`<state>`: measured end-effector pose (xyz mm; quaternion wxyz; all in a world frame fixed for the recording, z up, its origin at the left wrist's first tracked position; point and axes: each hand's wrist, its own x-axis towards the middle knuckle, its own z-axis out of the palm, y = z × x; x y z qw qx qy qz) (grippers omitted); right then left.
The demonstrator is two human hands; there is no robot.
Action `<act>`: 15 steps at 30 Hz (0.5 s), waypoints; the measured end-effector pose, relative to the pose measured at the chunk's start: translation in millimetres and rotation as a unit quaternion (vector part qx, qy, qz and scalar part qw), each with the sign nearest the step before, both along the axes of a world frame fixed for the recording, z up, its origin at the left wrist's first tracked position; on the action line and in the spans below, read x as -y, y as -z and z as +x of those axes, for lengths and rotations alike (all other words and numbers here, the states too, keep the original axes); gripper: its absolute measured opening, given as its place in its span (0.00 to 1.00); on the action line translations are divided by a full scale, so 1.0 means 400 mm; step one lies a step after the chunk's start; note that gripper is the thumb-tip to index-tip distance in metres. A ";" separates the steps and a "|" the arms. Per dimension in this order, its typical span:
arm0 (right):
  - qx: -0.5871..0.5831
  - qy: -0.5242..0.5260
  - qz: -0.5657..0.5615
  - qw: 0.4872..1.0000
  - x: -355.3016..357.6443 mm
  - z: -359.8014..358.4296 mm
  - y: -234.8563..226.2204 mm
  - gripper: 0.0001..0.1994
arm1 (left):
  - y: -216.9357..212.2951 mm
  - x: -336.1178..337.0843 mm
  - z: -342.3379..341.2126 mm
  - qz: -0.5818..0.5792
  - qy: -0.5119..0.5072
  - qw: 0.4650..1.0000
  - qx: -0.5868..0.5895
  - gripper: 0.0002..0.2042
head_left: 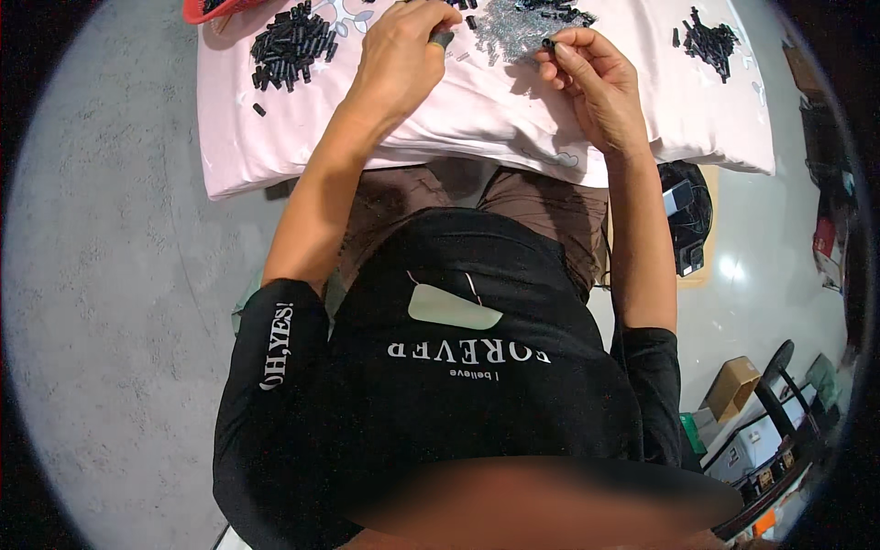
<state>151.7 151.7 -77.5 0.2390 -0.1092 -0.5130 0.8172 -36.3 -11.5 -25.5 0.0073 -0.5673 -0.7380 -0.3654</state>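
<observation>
My left hand [401, 57] rests on the pink cloth [477, 110] over the table, fingers closed around a small dark grey tool tip [443, 38]. Just to the right, my right hand [591, 78] pinches a small black cylindrical part [548, 43] between thumb and fingertips. Beyond both hands lies a heap of small silvery metal pieces [513, 27]. A pile of short black tubes [291, 46] sits to the left of my left hand. Another black pile [708, 38] lies at the far right of the cloth.
A red basket edge [206, 9] shows at the top left. Grey floor [110, 275] spreads to the left. On the right stand a black device on a wooden board [687, 220], a cardboard box [731, 387], a black chair [779, 403] and cluttered boxes.
</observation>
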 end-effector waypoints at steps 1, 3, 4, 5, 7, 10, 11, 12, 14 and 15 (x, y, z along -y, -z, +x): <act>0.001 0.001 -0.005 1.000 -0.001 0.000 0.001 0.07 | -0.013 -0.011 0.003 -0.025 -0.007 1.000 0.002 0.13; 0.002 0.003 -0.009 1.000 -0.002 0.000 0.003 0.07 | -0.018 -0.028 0.010 -0.013 0.008 1.000 -0.013 0.13; 0.000 -0.001 -0.007 1.000 -0.004 0.000 0.004 0.07 | -0.024 -0.035 0.011 -0.002 0.022 0.999 -0.028 0.13; -0.001 -0.005 -0.005 1.000 -0.005 0.000 0.004 0.07 | -0.031 -0.037 0.012 -0.001 0.023 0.999 -0.028 0.13; 0.000 -0.002 -0.005 1.000 -0.004 0.002 0.004 0.07 | -0.054 -0.038 0.020 -0.092 0.036 0.995 -0.027 0.11; 0.001 -0.001 -0.002 1.000 -0.005 0.002 0.001 0.07 | -0.067 -0.041 0.020 -0.073 0.011 0.997 -0.002 0.09; 0.000 -0.002 0.003 1.000 -0.005 0.002 0.000 0.07 | -0.055 -0.043 0.007 -0.057 0.021 0.998 -0.026 0.08; 0.000 -0.003 0.002 1.000 -0.006 0.001 0.000 0.07 | -0.054 -0.047 0.003 -0.057 0.020 0.998 -0.026 0.08; -0.008 -0.010 -0.009 1.000 -0.006 0.001 0.002 0.07 | -0.055 -0.054 -0.002 -0.076 0.023 0.995 -0.055 0.07; -0.008 -0.010 -0.009 1.000 -0.006 0.001 0.001 0.07 | -0.050 -0.057 -0.007 -0.076 0.023 0.995 -0.055 0.07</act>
